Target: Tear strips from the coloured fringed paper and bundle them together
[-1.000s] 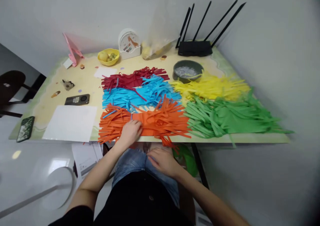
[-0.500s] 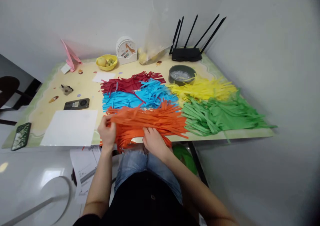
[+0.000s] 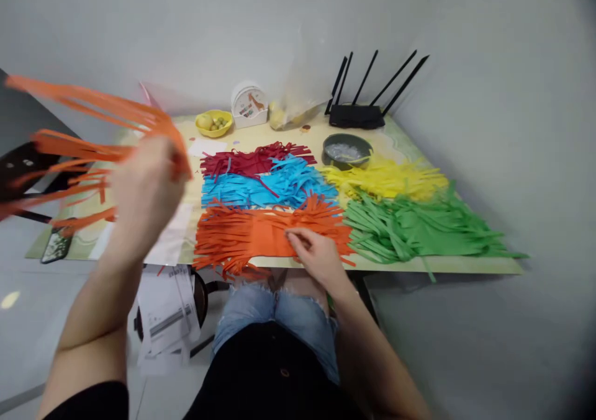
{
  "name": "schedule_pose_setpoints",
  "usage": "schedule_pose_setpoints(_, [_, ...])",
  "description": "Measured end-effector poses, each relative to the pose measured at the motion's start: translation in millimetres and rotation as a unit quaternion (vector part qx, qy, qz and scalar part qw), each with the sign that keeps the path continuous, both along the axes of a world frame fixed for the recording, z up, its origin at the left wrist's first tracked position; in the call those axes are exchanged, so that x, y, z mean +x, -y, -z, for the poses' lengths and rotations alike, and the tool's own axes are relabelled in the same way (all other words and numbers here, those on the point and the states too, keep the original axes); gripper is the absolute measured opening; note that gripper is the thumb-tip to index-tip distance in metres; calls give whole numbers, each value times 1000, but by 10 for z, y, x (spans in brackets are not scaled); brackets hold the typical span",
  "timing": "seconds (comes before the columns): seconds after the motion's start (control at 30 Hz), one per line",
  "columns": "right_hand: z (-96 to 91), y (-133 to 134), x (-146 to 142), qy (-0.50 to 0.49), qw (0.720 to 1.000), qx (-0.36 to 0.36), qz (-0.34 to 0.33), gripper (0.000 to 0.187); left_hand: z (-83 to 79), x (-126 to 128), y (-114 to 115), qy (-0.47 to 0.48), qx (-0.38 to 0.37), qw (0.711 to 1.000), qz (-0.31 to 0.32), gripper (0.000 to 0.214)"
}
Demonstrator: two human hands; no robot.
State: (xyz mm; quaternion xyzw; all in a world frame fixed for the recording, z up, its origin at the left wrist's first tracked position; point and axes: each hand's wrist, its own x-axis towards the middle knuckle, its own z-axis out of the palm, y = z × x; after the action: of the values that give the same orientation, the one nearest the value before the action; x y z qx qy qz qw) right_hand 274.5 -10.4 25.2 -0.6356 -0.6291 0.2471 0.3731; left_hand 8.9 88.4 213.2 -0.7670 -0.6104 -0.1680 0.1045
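Note:
My left hand (image 3: 142, 190) is raised at the left, closed on a fringed orange paper sheet (image 3: 69, 141) whose strips stream out to the left, blurred by motion. My right hand (image 3: 316, 255) rests on the orange fringed paper pile (image 3: 246, 237) at the table's front edge, fingers pressed down on its uncut middle band. Behind that pile lie blue fringed paper (image 3: 265, 187) and dark red fringed paper (image 3: 251, 159). To the right lie yellow fringed paper (image 3: 386, 178) and green fringed paper (image 3: 419, 224).
On the table (image 3: 307, 131): a grey bowl (image 3: 347, 150), a black router with antennas (image 3: 358, 115), a yellow bowl of fruit (image 3: 214, 122), a round white holder (image 3: 249, 103) and a plastic bag (image 3: 295, 113). A white sheet (image 3: 170, 243) and a phone (image 3: 56, 246) lie left. Printed papers (image 3: 165, 314) sit below.
My left hand has lifted one orange fringed sheet off the pile and swung it up to the left. My right hand moved onto the middle of the remaining orange pile.

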Motion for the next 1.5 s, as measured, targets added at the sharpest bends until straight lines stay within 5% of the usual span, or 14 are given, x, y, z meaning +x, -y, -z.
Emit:
schedule_pose_setpoints(0.1, [-512, 13, -64, -27, 983, 178, 22, 35, 173, 556, 65, -108, -107, 985, 81, 18])
schedule_pose_setpoints(0.2, [-766, -151, -236, 24, 968, 245, -52, 60, 286, 835, 47, -86, -128, 974, 164, 20])
schedule_pose_setpoints(0.3, [-770, -403, -327, 59, 971, 220, -69, 64, 308, 897, 20, -18, -135, 968, 210, 20])
schedule_pose_setpoints(0.4, [-814, -571, -200, 86, 982, 166, -34, 45, 291, 839, -24, 52, -150, 957, 241, 23])
schedule_pose_setpoints(0.6, [-1309, -566, 316, 13, 987, 115, -108, 25, 320, 672, -224, 211, -224, 881, 359, 19])
schedule_pose_setpoints(0.7, [-1469, -524, 439, 8, 989, 104, -104, 15, 373, 690, -291, 281, -254, 849, 368, 20])
schedule_pose_setpoints(0.97, [-1422, -513, 552, -50, 981, 129, -136, 14, 381, 687, -300, 377, -205, 835, 344, 20])
schedule_pose_setpoints(1.23, [-1385, -429, 598, -113, 955, 223, -162, 29, 434, 529, -373, 479, -250, 736, 408, 22])
schedule_pose_setpoints(1.5, [-1541, -435, 804, 10, 952, 188, -240, 31, 55, 352, -310, 297, -309, 766, 479, 30])
